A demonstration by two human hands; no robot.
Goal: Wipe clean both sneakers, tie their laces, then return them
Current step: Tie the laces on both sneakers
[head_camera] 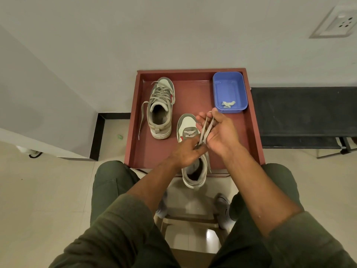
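Observation:
Two grey and white sneakers sit on a reddish-brown tray table (154, 151). The far sneaker (160, 107) lies at the left with loose laces, one end hanging over the tray's left wall. The near sneaker (190, 151) overhangs the tray's front edge, partly hidden by my hands. My left hand (186, 153) pinches the grey lace (205, 130) low, just above the shoe. My right hand (219, 130) is raised palm-up with a loop of that lace stretched over its fingers.
A blue plastic tub (229, 91) with a crumpled wipe (228, 104) stands in the tray's back right corner. A dark bench (303, 115) lies to the right, a wall to the left and behind. My knees flank a plastic stool (193, 223) below.

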